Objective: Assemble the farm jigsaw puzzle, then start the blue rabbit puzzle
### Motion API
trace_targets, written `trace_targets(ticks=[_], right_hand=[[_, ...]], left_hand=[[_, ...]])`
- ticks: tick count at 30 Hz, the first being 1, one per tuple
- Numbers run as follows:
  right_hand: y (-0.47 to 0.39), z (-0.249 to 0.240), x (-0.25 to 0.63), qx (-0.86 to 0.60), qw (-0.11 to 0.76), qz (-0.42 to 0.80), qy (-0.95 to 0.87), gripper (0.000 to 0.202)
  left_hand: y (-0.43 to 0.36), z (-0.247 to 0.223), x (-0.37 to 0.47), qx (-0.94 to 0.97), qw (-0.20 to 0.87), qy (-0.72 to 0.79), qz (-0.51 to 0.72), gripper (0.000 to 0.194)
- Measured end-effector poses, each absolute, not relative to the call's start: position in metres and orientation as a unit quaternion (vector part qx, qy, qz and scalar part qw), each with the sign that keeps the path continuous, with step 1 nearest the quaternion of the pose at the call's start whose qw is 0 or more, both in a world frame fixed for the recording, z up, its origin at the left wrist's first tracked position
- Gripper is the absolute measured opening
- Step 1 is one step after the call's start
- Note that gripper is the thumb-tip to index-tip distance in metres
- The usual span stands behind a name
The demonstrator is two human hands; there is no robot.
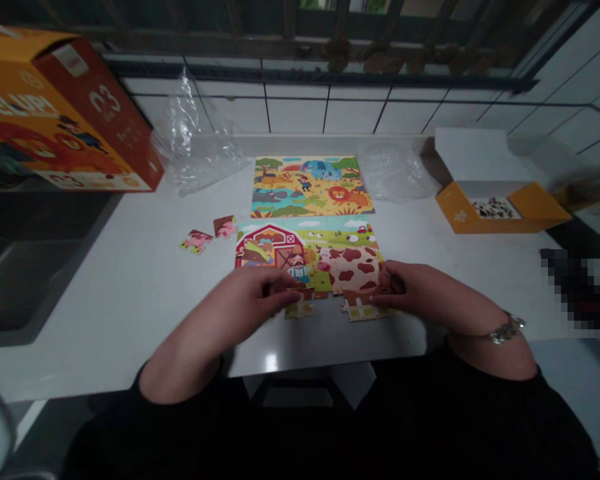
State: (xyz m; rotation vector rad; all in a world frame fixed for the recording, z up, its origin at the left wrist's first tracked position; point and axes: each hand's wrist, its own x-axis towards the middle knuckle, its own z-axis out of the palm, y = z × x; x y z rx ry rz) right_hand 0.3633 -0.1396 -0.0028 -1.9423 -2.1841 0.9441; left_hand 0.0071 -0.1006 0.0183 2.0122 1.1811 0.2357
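A farm jigsaw puzzle (353, 263) with a red barn, a farmer and a spotted cow lies on the white counter in front of me. My left hand (265, 290) pinches a puzzle piece (304, 309) at the puzzle's lower edge, below the farmer. My right hand (413, 287) is at the lower right, its thumb and fingers on a piece showing the cow's legs (363, 308). Whether that piece is fully joined I cannot tell. Two loose pieces with pink pig parts, one brown-topped piece (225, 227) and one lower piece (196, 241), lie left of the puzzle.
Behind the farm puzzle lies an animal puzzle (313, 187). Clear plastic wrap (197, 143) stands at back left, with more plastic (397, 172) at back right. An orange box (503, 207) is open at right. A large orange carton (75, 113) stands beside the sink (35, 267).
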Motion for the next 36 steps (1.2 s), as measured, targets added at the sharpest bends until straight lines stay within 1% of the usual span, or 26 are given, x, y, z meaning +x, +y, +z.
trace_targets(ticks=[3,7,13,20,22,25,28,30,32,34,36], right_hand=[[-0.139,-0.003,0.363,-0.630,0.029,0.304,-0.714,0.030],[-0.139,-0.005,0.363,-0.638,0.015,0.290,-0.713,0.027],[-0.139,-0.004,0.364,-0.643,0.016,0.282,-0.712,0.027],[-0.140,-0.005,0.364,-0.641,0.021,0.290,-0.711,0.027],[-0.139,-0.005,0.364,-0.637,0.019,0.293,-0.713,0.027],[-0.139,-0.003,0.363,-0.637,0.016,0.291,-0.713,0.026],[-0.139,-0.002,0.361,-0.638,0.018,0.295,-0.711,0.025],[-0.139,-0.002,0.361,-0.642,0.015,0.296,-0.707,0.026],[-0.139,-0.002,0.360,-0.646,0.012,0.292,-0.705,0.028],[-0.139,-0.002,0.361,-0.647,0.011,0.288,-0.706,0.028],[-0.139,-0.002,0.361,-0.644,0.011,0.287,-0.709,0.028]], left_hand=[[-0.107,-0.003,0.040,0.785,0.406,0.458,0.098,0.019],[-0.112,-0.021,0.057,0.796,0.360,0.467,0.138,0.017],[-0.115,-0.020,0.060,0.808,0.326,0.475,0.124,0.009],[-0.114,-0.017,0.061,0.833,0.290,0.454,0.124,0.016],[-0.113,-0.017,0.060,0.828,0.305,0.452,0.130,0.012],[-0.114,-0.012,0.059,0.800,0.370,0.447,0.151,0.005],[-0.117,-0.008,0.059,0.768,0.442,0.431,0.168,0.008],[-0.118,-0.008,0.060,0.762,0.452,0.431,0.169,0.008],[-0.117,-0.010,0.060,0.774,0.415,0.446,0.170,0.005],[-0.116,-0.013,0.060,0.796,0.358,0.458,0.168,0.007],[-0.115,-0.015,0.059,0.820,0.323,0.445,0.157,0.009]])
